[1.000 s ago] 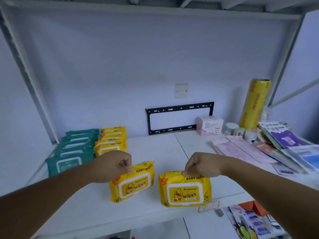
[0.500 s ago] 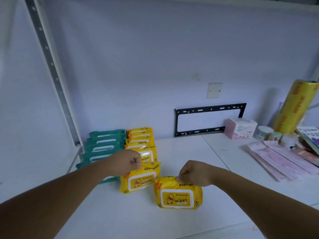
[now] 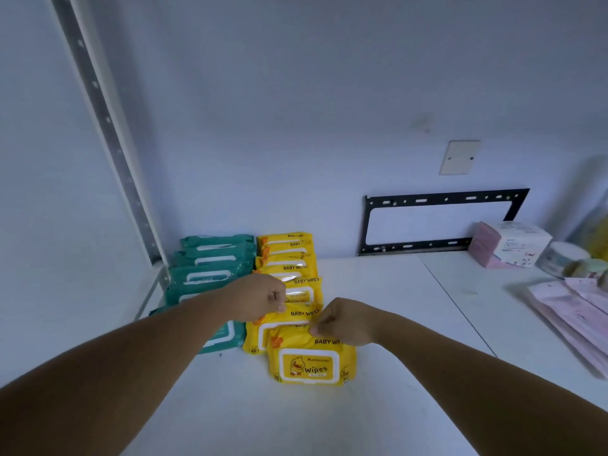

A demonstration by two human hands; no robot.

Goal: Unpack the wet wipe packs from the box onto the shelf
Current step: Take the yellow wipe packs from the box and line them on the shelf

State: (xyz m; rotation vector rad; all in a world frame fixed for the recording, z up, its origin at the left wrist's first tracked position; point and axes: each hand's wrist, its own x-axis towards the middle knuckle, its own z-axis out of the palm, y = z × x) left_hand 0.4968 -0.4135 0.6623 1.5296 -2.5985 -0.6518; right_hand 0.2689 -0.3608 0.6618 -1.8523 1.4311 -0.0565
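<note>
Pinching the top edge of the rear yellow pack (image 3: 297, 320) with your left hand (image 3: 263, 299) and the front yellow pack (image 3: 311, 363) with your right hand (image 3: 342, 322), you had slid both across the shelf (image 3: 378, 291) up against the yellow row (image 3: 286, 258) at centre frame, beside the teal packs (image 3: 210, 258) on its left. Both now extended that row, so I judged the placement nearly done, with only letting go left; the box was out of view.

Your left arm (image 3: 148, 350) covers some green packs (image 3: 210, 274). At the right edge, the yellow roll (image 3: 601, 232) is blurry and cut off, and the pink papers (image 3: 579, 311) too.
</note>
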